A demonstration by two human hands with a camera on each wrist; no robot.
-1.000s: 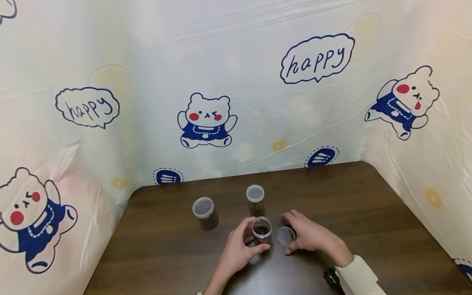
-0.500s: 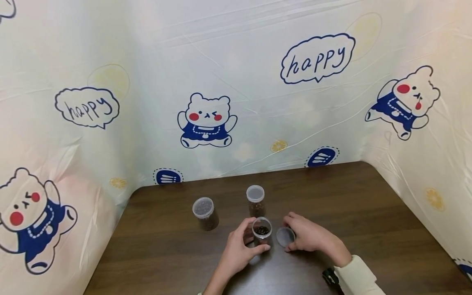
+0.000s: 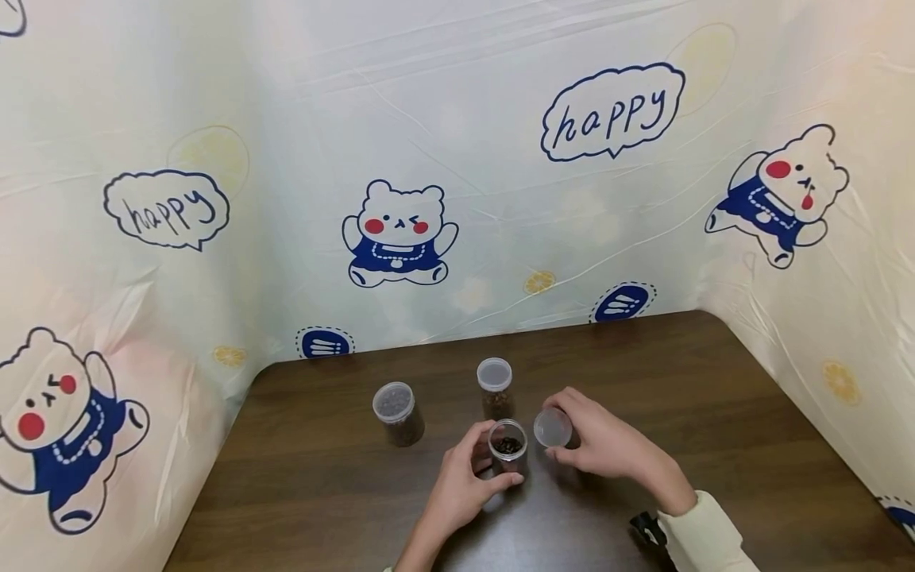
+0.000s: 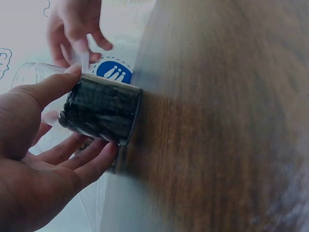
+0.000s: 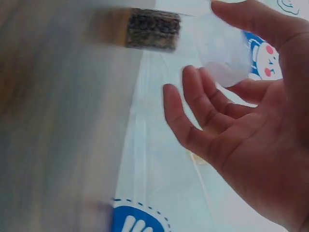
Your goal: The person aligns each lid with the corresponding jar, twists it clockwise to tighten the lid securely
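Observation:
My left hand (image 3: 457,485) grips a clear, lidless jar (image 4: 104,106) standing upright on the table, thumb on one side and fingers on the other. Dark beans (image 3: 508,445) fill the jar partway. To its right, my right hand (image 3: 608,437) pinches a round translucent lid (image 3: 552,427) by its edge, raised above the tabletop. The right wrist view shows that lid (image 5: 224,53) between thumb and fingers, with the outer fingers (image 5: 176,113) spread away from it.
Just behind the lidless jar stands a lidded jar (image 3: 496,385) with brown contents. Another lidded jar (image 3: 398,417), dark inside, is farther left. The brown wooden table (image 3: 300,477) meets a printed curtain (image 3: 500,199) at its back and sides.
My right hand has raised the lid off the tabletop and moved it slightly away from me. The left hand and the lidless jar have stayed in place.

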